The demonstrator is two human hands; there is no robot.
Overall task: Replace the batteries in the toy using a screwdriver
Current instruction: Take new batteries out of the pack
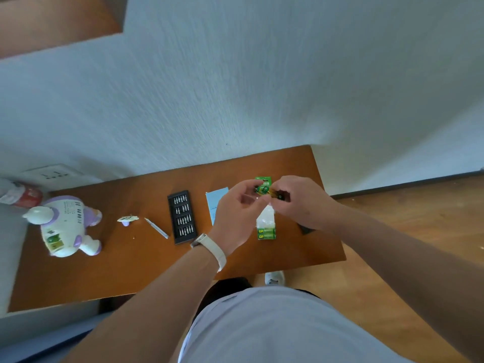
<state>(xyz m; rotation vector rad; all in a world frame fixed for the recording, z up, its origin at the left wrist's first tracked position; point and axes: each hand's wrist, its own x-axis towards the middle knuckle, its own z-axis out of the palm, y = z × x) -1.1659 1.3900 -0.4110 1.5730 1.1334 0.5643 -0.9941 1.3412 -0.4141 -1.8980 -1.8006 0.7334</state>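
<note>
Over brown table (pixel 131 258), left hand (pixel 235 218) and right hand (pixel 298 203) pinch green batteries (pixel 262 189), fingers (pixel 247 184) hiding their ends.

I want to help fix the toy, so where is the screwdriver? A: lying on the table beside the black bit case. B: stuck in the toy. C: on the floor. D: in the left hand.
A: the screwdriver lies on the table, just left of the black bit case, while the left hand and right hand pinch batteries.
</note>
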